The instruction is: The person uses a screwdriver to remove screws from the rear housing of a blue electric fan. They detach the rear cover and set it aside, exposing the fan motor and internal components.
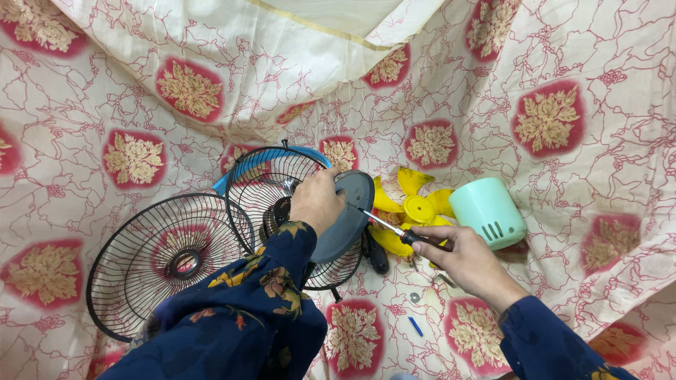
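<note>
Fan motor housing [350, 214], grey and rigid, sits against the rear wire guard [282, 211] on the patterned cloth [563, 176]; we judge it heavy, best gripped by its rim. Our left hand [317, 200] clasps it, our right hand [465, 260] pinches a screwdriver [394, 231].

packages: none | labels: none | signs: none | screens: none

Wire grille [158, 264]: glossy black metal. Fan blade [412, 210]: smooth yellow plastic. Motor cover [488, 211]: matt mint plastic. Cloth [563, 141]: printed, soft.
</note>
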